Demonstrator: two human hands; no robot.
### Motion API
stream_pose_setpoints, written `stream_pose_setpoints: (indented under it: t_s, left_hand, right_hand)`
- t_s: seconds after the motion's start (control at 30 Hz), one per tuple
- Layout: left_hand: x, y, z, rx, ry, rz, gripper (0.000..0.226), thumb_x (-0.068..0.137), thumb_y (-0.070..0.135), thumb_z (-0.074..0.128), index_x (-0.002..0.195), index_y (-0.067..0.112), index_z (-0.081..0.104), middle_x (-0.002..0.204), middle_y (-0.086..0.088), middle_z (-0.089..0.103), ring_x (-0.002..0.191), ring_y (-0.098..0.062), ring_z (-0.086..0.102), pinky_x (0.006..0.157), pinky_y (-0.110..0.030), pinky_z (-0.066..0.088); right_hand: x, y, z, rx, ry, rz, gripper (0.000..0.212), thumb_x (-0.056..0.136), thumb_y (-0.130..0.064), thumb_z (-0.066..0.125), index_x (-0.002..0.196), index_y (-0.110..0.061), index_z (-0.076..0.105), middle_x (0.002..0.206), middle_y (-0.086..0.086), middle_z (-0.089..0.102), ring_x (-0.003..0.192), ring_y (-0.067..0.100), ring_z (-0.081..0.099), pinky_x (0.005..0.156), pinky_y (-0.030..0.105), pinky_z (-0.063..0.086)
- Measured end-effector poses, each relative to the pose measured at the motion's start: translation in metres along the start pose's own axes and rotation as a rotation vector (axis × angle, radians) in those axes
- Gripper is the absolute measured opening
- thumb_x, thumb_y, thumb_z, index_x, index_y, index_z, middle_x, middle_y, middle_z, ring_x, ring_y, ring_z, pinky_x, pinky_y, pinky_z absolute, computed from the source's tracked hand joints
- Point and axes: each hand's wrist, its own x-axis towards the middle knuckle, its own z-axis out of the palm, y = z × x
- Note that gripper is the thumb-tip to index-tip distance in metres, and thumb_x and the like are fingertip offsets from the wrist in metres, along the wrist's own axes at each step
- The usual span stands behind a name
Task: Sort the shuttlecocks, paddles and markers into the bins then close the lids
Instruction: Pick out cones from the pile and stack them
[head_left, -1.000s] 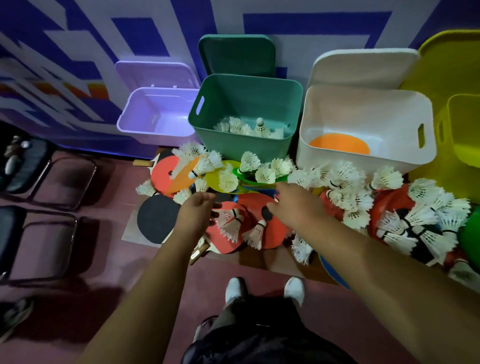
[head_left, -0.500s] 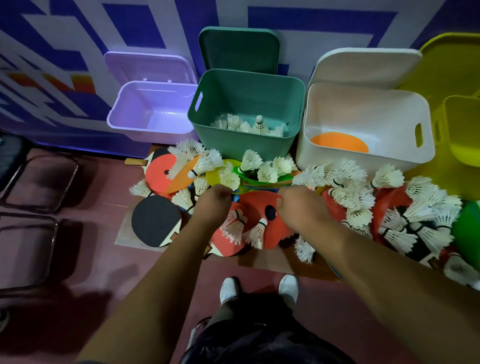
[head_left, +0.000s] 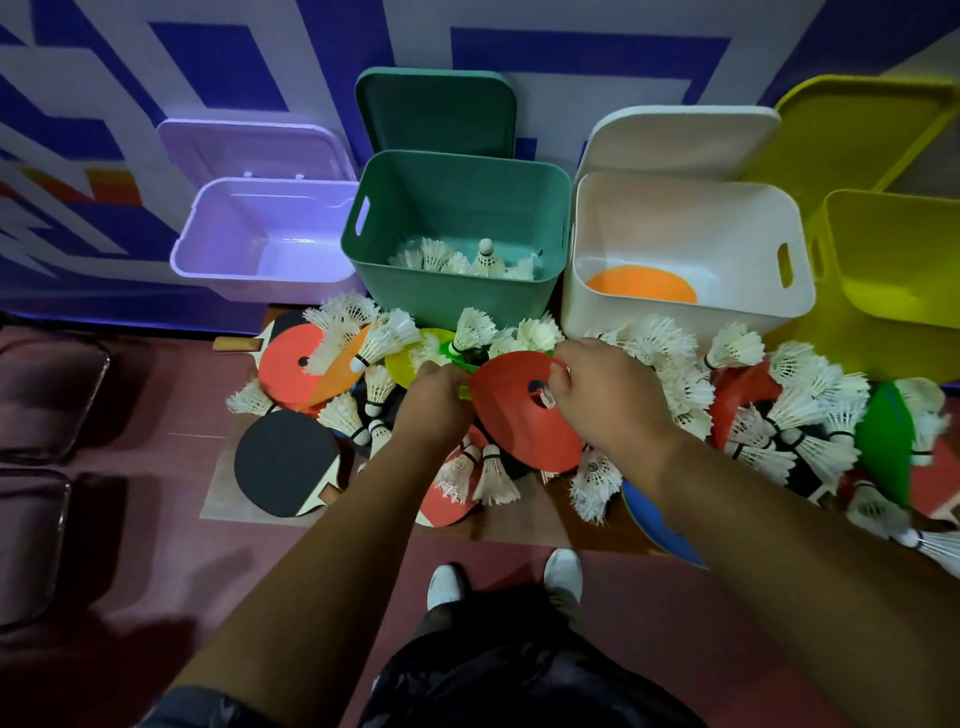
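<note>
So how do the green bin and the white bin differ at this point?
The green bin holds a layer of white shuttlecocks; the white bin holds a single orange marker. The green bin is dark-walled, the white bin pale. Both stand open, with the green lid and white lid propped behind them.

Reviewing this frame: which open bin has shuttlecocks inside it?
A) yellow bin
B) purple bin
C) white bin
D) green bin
D: a cluster of white shuttlecocks lies at the bottom of the green bin; the white bin holds only an orange disc marker.
</note>
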Motion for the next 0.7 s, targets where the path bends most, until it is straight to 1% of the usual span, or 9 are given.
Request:
stream_pose_setpoints:
  t_s: [0.13, 0.2, 0.27, 0.37, 0.47, 0.53, 0.57, 0.63, 0.7]
  left_hand:
    - [0.004, -0.006, 0.007, 0.093, 0.002, 0.006, 0.045, 0.078, 0.018, 0.084, 0.121, 0.029, 0.076, 0.113, -0.006, 0.053, 0.101, -0.030, 0.062, 0.080, -0.039, 0.058]
    - [0.004, -0.008, 0.008, 0.176, 0.004, -0.002, 0.039, 0.082, 0.015, 0.078, 0.120, 0.021, 0.075, 0.117, -0.010, 0.053, 0.105, -0.034, 0.062, 0.082, -0.044, 0.060]
    - [0.002, -0.006, 0.007, 0.271, 0.000, -0.003, 0.033, 0.087, 0.007, 0.068, 0.119, 0.011, 0.073, 0.123, -0.014, 0.054, 0.109, -0.037, 0.061, 0.084, -0.049, 0.059]
    - [0.000, -0.005, 0.007, 0.404, 0.004, 0.014, 0.027, 0.089, 0.003, 0.063, 0.112, 0.011, 0.075, 0.119, -0.013, 0.055, 0.106, -0.038, 0.060, 0.075, -0.047, 0.060]
    - [-0.002, -0.001, 0.004, 0.490, 0.021, 0.037, 0.022, 0.086, -0.001, 0.063, 0.100, 0.011, 0.074, 0.107, -0.011, 0.057, 0.098, -0.035, 0.059, 0.063, -0.041, 0.055]
    - [-0.003, 0.003, 0.000, 0.516, 0.044, 0.041, 0.021, 0.082, -0.005, 0.062, 0.092, 0.011, 0.069, 0.102, -0.010, 0.057, 0.094, -0.034, 0.056, 0.059, -0.037, 0.045]
    - [-0.003, 0.005, -0.003, 0.515, 0.063, 0.041, 0.021, 0.081, -0.006, 0.062, 0.090, 0.013, 0.068, 0.100, -0.009, 0.057, 0.094, -0.033, 0.055, 0.058, -0.035, 0.040]
    - [-0.002, 0.009, -0.010, 0.493, 0.097, 0.033, 0.022, 0.078, -0.006, 0.062, 0.088, 0.014, 0.068, 0.099, -0.007, 0.055, 0.097, -0.033, 0.054, 0.058, -0.034, 0.035]
    - [-0.001, 0.014, -0.019, 0.424, 0.150, 0.032, 0.023, 0.082, -0.002, 0.062, 0.091, 0.017, 0.070, 0.101, -0.006, 0.056, 0.102, -0.035, 0.055, 0.060, -0.035, 0.037]
  right_hand:
    - [0.000, 0.012, -0.014, 0.035, 0.087, 0.000, 0.020, 0.102, -0.035, 0.052, 0.096, -0.024, 0.067, 0.087, -0.003, 0.058, 0.079, 0.026, 0.060, 0.060, 0.036, 0.051]
    - [0.000, 0.019, -0.018, 0.093, 0.119, 0.044, 0.020, 0.103, -0.037, 0.052, 0.100, -0.026, 0.069, 0.090, -0.004, 0.061, 0.083, 0.025, 0.060, 0.065, 0.037, 0.053]
    - [0.000, 0.027, -0.020, 0.176, 0.148, 0.118, 0.020, 0.103, -0.037, 0.053, 0.098, -0.025, 0.069, 0.089, -0.004, 0.064, 0.083, 0.024, 0.061, 0.067, 0.038, 0.053]
    - [-0.005, 0.039, -0.020, 0.336, 0.160, 0.252, 0.021, 0.104, -0.035, 0.054, 0.095, -0.022, 0.069, 0.081, -0.004, 0.066, 0.077, 0.022, 0.063, 0.067, 0.037, 0.053]
    - [-0.009, 0.048, -0.019, 0.425, 0.144, 0.337, 0.020, 0.106, -0.035, 0.051, 0.095, -0.024, 0.063, 0.077, -0.004, 0.065, 0.072, 0.019, 0.063, 0.060, 0.033, 0.046]
    - [-0.011, 0.051, -0.019, 0.464, 0.134, 0.368, 0.018, 0.107, -0.034, 0.048, 0.095, -0.024, 0.058, 0.075, -0.001, 0.063, 0.068, 0.020, 0.062, 0.056, 0.032, 0.040]
    - [-0.011, 0.052, -0.018, 0.478, 0.129, 0.382, 0.018, 0.107, -0.033, 0.047, 0.094, -0.024, 0.056, 0.075, 0.000, 0.063, 0.068, 0.022, 0.062, 0.054, 0.032, 0.041]
    - [-0.011, 0.051, -0.018, 0.507, 0.116, 0.410, 0.015, 0.105, -0.034, 0.045, 0.094, -0.026, 0.053, 0.076, 0.001, 0.064, 0.067, 0.026, 0.065, 0.054, 0.037, 0.051]
    - [-0.008, 0.048, -0.019, 0.536, 0.099, 0.437, 0.013, 0.103, -0.037, 0.044, 0.097, -0.028, 0.052, 0.080, 0.002, 0.067, 0.067, 0.029, 0.068, 0.058, 0.047, 0.060]
